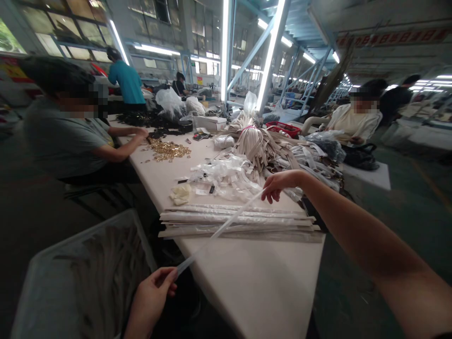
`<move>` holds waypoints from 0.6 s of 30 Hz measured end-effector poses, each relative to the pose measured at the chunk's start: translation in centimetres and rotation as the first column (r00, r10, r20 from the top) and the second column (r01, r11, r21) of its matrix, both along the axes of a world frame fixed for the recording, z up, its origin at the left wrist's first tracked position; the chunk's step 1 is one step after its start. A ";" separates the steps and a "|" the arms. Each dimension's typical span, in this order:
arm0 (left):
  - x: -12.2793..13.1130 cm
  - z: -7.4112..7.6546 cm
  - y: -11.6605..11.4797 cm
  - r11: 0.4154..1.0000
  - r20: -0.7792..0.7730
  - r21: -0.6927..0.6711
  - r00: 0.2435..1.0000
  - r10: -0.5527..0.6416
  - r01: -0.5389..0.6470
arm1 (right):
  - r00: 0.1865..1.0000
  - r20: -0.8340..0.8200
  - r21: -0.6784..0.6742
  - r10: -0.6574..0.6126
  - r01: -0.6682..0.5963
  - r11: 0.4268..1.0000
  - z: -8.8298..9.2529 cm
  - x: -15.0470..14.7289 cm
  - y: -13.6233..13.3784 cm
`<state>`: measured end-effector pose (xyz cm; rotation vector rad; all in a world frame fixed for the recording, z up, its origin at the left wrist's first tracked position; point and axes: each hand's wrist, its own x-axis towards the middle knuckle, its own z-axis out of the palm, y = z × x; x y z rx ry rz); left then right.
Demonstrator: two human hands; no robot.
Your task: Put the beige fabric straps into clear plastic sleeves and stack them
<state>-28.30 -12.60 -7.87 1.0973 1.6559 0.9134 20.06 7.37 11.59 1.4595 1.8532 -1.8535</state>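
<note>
I see a translucent white strip crossing the lower centre above a cream table. Gold hardware lies left of centre, black hardware above it, beige straps mid-frame, a red basket beyond, a teal shirt upper left.

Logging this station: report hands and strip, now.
Left hand and right hand pinching clear plastic strip at both ends. Stack of plastic-wrapped strips below it.

The left hand and right hand hold a long clear strip over a stack of flat strips on the surface.
</note>
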 end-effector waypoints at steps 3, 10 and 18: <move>-0.4 0.3 -0.3 0.994 0.058 -0.053 0.994 -0.095 0.098 | 0.999 0.030 -0.053 -0.034 0.036 0.998 -0.1 0.7 3.2; 3.8 2.3 -0.1 0.937 0.237 -0.178 0.937 -0.256 0.301 | 0.771 -0.158 0.230 -0.616 0.636 0.737 -2.1 -1.4 12.9; 15.2 1.9 5.9 1.000 0.591 -0.018 0.806 0.004 0.009 | 0.643 -0.144 0.609 -0.753 0.657 0.444 -5.8 -2.5 15.2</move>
